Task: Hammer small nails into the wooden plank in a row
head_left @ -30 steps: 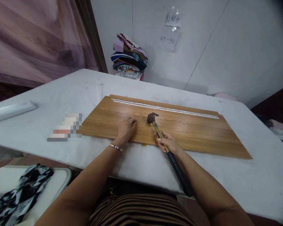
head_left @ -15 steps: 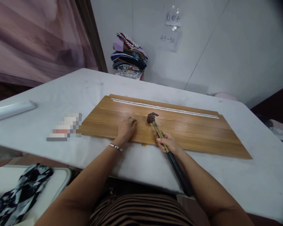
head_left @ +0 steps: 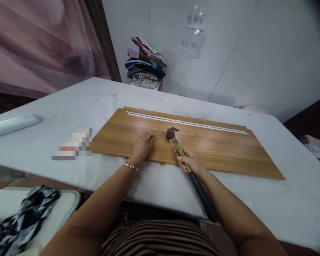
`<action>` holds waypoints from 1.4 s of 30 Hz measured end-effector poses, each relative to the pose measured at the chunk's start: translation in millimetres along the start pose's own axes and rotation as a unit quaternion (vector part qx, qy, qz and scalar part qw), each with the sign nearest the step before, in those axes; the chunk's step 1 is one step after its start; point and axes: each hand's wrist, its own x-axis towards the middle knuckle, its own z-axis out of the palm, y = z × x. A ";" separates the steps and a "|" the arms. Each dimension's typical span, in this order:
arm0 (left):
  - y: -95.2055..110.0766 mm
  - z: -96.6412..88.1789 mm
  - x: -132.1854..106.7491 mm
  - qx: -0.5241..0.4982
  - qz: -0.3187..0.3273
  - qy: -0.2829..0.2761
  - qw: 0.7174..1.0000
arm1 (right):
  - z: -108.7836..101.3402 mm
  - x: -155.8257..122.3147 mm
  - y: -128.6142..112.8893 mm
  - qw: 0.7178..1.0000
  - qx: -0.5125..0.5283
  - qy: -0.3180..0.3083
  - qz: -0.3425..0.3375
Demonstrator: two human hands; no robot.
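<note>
A brown wooden board lies flat, with two pale strips along its far side. My right hand is wrapped round the middle of a claw hammer. The hammer's rusty head is over the board, and its black grip points back toward me. A short row of dark dots runs on the board to the right of the hammer head. My left hand rests on the board left of the hammer, fingers curled together. A small pale glint shows at these fingers; what they hold, if anything, I cannot make out.
The board is on a white-covered table. A blurred-out box-like item lies left of the board, and a white rounded object sits farther left. Folded clothes are stacked by the wall. Patterned cloth lies on a white seat.
</note>
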 end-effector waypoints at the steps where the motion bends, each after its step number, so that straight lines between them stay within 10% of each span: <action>1: -0.4 0.3 0.1 -0.001 0.001 0.000 1.000 | -0.2 0.1 0.3 1.000 0.000 -0.001 -0.001; 42: -2.6 3.0 0.0 -0.014 0.012 0.006 1.000 | -0.5 0.2 -0.3 1.000 -0.008 -0.005 -0.004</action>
